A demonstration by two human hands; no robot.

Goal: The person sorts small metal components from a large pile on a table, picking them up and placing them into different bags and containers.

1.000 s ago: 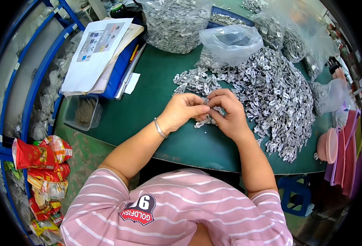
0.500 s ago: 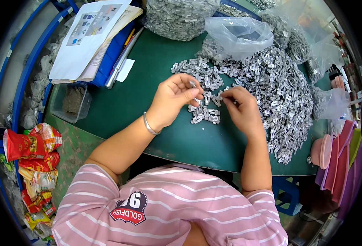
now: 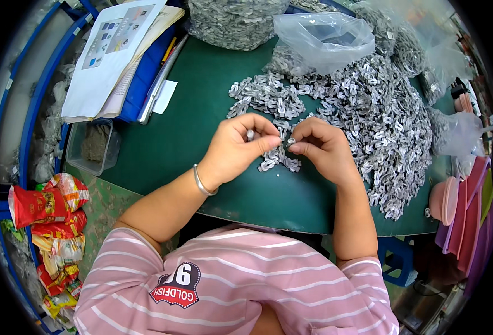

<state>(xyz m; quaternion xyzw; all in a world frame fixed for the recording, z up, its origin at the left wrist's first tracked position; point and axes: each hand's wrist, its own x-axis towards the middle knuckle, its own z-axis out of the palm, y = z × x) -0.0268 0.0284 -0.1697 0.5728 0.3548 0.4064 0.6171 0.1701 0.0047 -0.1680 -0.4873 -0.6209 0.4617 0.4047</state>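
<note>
My left hand (image 3: 236,146) is curled, thumb toward index fingertip, with a small shiny metal piece (image 3: 250,134) showing in its bent fingers. Opposite it, my right hand (image 3: 325,149) pinches another small grey metal part (image 3: 290,142) between thumb and forefinger. The fingertips of both hands are close together, a little apart. Under and between them lies a small cluster of loop-shaped grey metal parts (image 3: 279,158) on the green tabletop (image 3: 246,192). Beyond the hands is a second loose group of the same parts (image 3: 266,94). The large heap (image 3: 389,120) spreads to the right.
Filled clear bags (image 3: 232,25) and an opened plastic bag (image 3: 324,42) stand at the back. Far left are papers (image 3: 109,58) on a blue bin (image 3: 140,89), a silver pen-like rod (image 3: 162,78) and a clear tub (image 3: 94,146). Pink containers (image 3: 444,201) hang at the right edge.
My right hand has moved left with a part from the cluster, up close to my left fingertips. My left hand has turned slightly, its fingers lower. The whole view has shifted a little.
</note>
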